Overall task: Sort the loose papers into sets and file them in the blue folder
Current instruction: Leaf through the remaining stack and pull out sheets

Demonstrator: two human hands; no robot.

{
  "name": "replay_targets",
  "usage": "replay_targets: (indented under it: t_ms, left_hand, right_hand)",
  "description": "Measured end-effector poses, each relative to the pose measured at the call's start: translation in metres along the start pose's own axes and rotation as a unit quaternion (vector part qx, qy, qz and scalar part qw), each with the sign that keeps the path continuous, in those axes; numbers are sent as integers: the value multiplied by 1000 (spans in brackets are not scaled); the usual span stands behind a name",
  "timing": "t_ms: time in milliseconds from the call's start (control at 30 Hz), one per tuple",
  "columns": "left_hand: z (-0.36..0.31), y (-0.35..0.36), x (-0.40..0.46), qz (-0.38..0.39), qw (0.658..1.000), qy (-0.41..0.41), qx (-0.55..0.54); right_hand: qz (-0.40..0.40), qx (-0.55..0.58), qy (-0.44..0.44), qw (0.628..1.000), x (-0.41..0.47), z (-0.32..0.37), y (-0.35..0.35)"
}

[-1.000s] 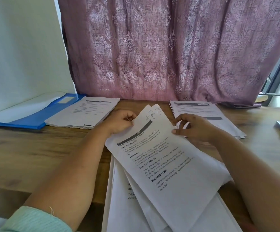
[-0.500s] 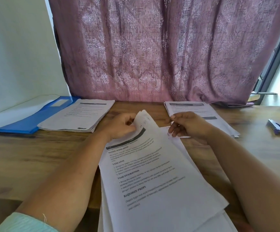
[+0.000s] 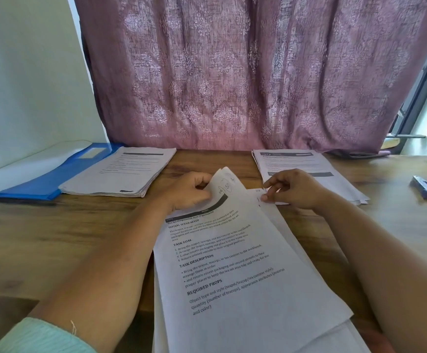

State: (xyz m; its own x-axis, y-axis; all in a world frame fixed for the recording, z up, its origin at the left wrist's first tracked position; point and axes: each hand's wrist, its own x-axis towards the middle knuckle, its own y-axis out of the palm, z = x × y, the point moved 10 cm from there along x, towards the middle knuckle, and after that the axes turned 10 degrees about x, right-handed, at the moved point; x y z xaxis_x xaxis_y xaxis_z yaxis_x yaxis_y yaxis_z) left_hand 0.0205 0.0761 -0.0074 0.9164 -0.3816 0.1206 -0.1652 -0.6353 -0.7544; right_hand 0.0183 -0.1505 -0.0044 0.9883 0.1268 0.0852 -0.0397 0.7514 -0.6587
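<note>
On a wooden worktop (image 3: 41, 238) before a mauve curtain (image 3: 245, 72), the left hand (image 3: 187, 192) pinches the top printed sheet (image 3: 237, 271)'s corner, the right hand (image 3: 294, 188) pinches the sheet beneath (image 3: 271, 215), and the blue folder (image 3: 44, 182) lies open far left.

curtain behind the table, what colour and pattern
The curtain is dusty pink-mauve with a paler repeated floral motif, seen in the head view.

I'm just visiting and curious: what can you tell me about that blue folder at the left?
The blue folder lies open and flat at the far left of the wooden table, against the white wall. It looks like thin glossy plastic, with a pale rectangular label near its far end. White sheets lie inside. A thick paper stack overlaps its right edge. Neither hand touches it.
</note>
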Motion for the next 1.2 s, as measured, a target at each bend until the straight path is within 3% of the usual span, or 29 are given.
replay_targets:
  t_ms: [67, 467, 733, 1033, 1200]
  left_hand:
    - [3, 2, 1, 7, 1000, -3, -20]
    - [-2, 5, 3, 6, 999, 4, 35]
    - [-1, -1, 4, -9, 999, 11, -45]
    - [5, 4, 7, 18, 999, 8, -43]
    - [5, 8, 5, 32, 999, -2, -34]
  right_hand:
    - [23, 30, 4, 999, -2, 2, 8]
    - [-20, 44, -9, 999, 4, 1, 3]
    - [5, -10, 9, 1000, 6, -3, 13]
    - [-18, 37, 28, 999, 5, -5, 5]
    - [-21, 25, -4, 999, 3, 4, 5]
